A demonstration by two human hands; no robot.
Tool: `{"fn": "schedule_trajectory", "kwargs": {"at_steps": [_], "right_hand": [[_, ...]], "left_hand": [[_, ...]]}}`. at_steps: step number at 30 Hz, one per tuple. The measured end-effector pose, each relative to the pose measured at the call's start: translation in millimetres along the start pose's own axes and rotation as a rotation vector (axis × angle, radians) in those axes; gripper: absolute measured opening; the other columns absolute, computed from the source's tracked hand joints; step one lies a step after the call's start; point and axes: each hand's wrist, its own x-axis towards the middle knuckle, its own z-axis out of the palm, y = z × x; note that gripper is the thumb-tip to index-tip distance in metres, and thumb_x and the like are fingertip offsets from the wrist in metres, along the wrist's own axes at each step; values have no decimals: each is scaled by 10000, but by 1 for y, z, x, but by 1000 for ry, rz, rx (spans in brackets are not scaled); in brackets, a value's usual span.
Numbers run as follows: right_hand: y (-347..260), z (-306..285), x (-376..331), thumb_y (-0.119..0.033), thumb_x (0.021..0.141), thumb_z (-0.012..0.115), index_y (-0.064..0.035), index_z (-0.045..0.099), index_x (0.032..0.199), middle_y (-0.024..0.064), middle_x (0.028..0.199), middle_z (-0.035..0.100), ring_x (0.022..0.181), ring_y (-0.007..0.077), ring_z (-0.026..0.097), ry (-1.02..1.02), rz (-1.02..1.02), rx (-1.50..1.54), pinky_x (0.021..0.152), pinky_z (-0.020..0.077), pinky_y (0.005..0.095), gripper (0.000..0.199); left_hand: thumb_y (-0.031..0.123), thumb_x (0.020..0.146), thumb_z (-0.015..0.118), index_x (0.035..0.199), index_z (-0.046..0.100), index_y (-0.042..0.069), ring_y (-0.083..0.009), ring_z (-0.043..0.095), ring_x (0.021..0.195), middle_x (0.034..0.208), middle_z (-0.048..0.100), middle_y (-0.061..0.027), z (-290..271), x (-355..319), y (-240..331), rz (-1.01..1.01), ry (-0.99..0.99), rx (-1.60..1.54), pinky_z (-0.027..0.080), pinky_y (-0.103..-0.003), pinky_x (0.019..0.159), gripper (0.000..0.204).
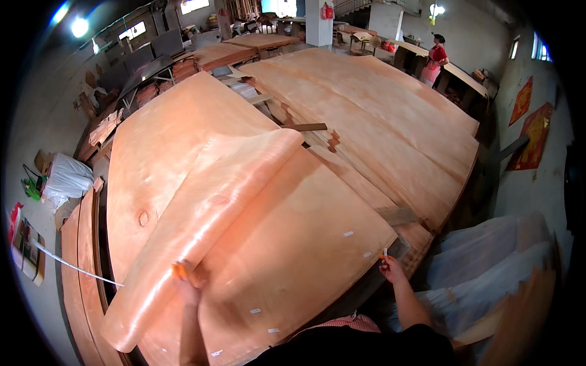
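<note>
A large sheet of pale wood veneer (pixel 226 204) is curled back in a long fold across the stack of veneer (pixel 293 244) in front of me. My left hand (pixel 190 282), with orange covers on its fingertips, is against the curled sheet; it is blurred, and its grip cannot be made out. At the stack's right edge my right hand (pixel 390 268) is closed in a pinch, also with orange fingertip covers. A small white strip of tape (pixel 386 252) sticks up from its fingers. Several similar white pieces lie on the exposed veneer, including a piece of tape (pixel 255 311) near the front.
Another wide veneer stack (pixel 372 122) stands beyond, with a wooden slat (pixel 305 127) between. Long boards (pixel 82 268) lean at left, near a white sack (pixel 68 177). Plastic-wrapped material (pixel 488 274) sits at right. A person in red (pixel 434 60) stands far back.
</note>
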Motion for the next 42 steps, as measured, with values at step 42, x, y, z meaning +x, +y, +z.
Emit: {"fn": "schedule_trajectory", "kwargs": {"at_steps": [42], "right_hand": [[18, 28, -56, -204, 913, 491, -42, 603, 1006, -28, 676, 502, 561, 73, 479, -90, 86, -152, 643, 521, 277, 218]], "left_hand": [[563, 837, 396, 1337, 334, 30, -297, 181, 1330, 1393, 295, -181, -63, 9, -52, -567, -478, 235, 147, -515, 1053, 734]]}}
